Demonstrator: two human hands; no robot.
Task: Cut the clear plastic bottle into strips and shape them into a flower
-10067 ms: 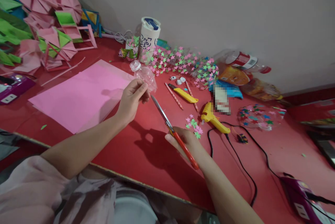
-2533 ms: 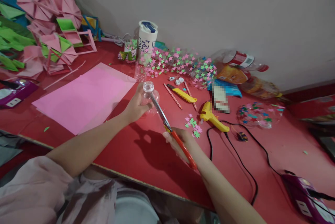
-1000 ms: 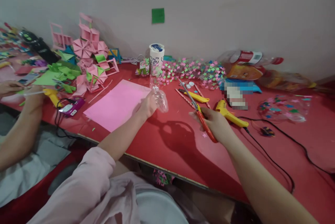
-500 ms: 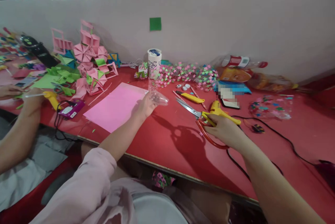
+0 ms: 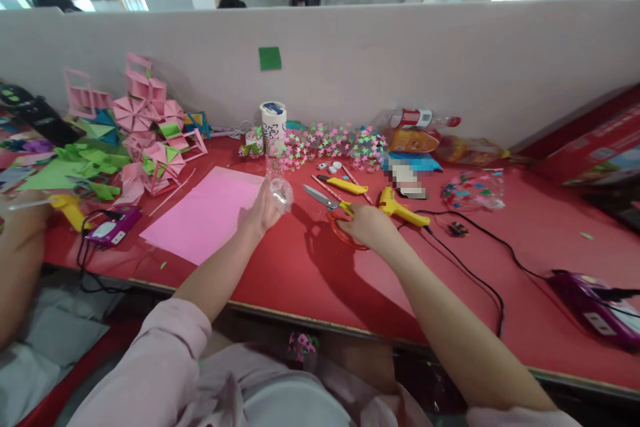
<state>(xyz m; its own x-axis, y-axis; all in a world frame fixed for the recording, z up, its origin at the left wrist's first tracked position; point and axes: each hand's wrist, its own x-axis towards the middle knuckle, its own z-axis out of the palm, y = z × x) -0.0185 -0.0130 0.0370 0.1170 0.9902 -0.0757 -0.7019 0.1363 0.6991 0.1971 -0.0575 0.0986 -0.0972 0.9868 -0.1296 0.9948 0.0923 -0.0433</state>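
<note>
My left hand holds a clear cut-off plastic bottle top just above the red table, at the right edge of a pink paper sheet. My right hand grips the red handles of the scissors, which lie flat on the table with their blades pointing left toward the bottle piece. A yellow glue gun lies right behind that hand.
A yellow utility knife, pencils, a heap of paper stars and a white cup sit by the partition. A black cable runs to a purple power strip. Another person's hand works at the far left beside folded paper crafts.
My right hand drew the scissors away from the bottle piece and lowered them flat onto the table. My view lifted and pulled back. The left hand kept hold of the bottle top.
</note>
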